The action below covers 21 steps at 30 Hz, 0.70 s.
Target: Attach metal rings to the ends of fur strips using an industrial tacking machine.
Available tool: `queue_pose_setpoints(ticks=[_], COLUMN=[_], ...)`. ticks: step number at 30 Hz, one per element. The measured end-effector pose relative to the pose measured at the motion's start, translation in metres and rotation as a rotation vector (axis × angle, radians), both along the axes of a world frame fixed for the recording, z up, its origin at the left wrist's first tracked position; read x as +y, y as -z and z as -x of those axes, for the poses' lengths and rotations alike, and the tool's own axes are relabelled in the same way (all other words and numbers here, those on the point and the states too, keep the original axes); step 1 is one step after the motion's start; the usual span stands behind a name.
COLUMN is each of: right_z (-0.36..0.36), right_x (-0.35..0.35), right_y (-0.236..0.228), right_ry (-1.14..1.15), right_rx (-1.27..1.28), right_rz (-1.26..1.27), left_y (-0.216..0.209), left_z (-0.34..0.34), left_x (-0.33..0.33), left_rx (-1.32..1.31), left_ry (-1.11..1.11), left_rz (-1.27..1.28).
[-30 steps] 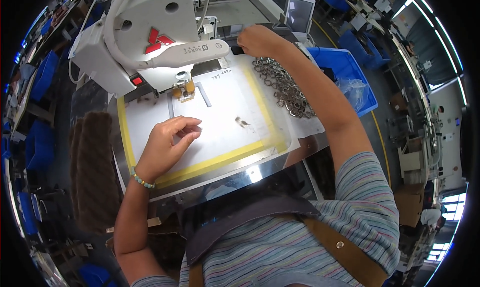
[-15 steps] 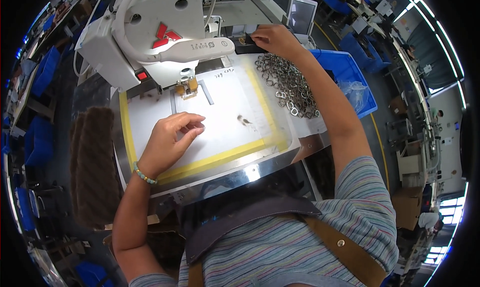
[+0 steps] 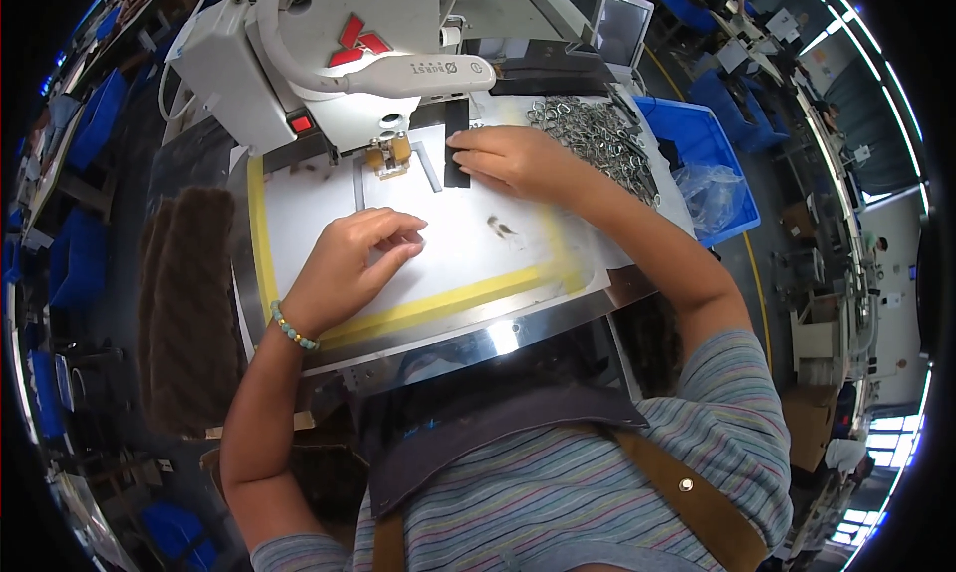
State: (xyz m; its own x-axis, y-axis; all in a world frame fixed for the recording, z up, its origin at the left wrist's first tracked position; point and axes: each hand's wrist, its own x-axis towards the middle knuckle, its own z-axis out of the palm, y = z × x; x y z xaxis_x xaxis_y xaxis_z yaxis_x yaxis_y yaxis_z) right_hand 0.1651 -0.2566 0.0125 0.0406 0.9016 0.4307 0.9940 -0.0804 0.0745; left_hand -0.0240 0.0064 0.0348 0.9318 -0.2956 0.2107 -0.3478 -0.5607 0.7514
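A flat black strip [image 3: 457, 176] is held at its side between the thumb and fingers of my right hand [image 3: 518, 162], over the white sheet. My left hand [image 3: 358, 258] hovers above the sheet with thumb and fingertips apart, holding nothing. Ahead of it are the brass-coloured clamp [image 3: 389, 158] of a white sewing machine [image 3: 344, 59] and a grey angled guide [image 3: 428, 169]. The white sheet [image 3: 438, 253] is edged with yellow tape. Beyond my right hand lies a heap of metal D-shaped rings [image 3: 588, 134], partly hidden by my forearm.
A blue bin [image 3: 742, 189] with clear plastic film stands right of the rings. Black material [image 3: 548, 77] lies behind them, near a small screen [image 3: 622, 26]. Brown plush fabric [image 3: 189, 313] hangs at the left. A metal edge [image 3: 478, 341] bounds the worktop in front.
My right hand has come from the dark material at the back toward me and left, bringing the black strip onto the sheet. My left hand has hardly moved. The view has shifted slightly.
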Motion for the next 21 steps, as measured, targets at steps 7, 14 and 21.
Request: queue_pose_setpoints(ticks=[7, 14, 21], right_z=[0.018, 0.006, -0.006], right_x=[-0.004, 0.036, 0.061], right_y=[0.007, 0.014, 0.014], right_ry=[0.399, 0.398, 0.176], right_rx=[0.137, 0.265, 0.236], right_rz=[0.192, 0.180, 0.084], left_y=[0.001, 0.017, 0.035], left_z=[0.001, -0.009, -0.016], left_x=[0.001, 0.014, 0.019], left_rx=[-0.113, -0.364, -0.279], left_ry=[-0.047, -0.294, -0.316], left_rz=[-0.099, -0.319, -0.407])
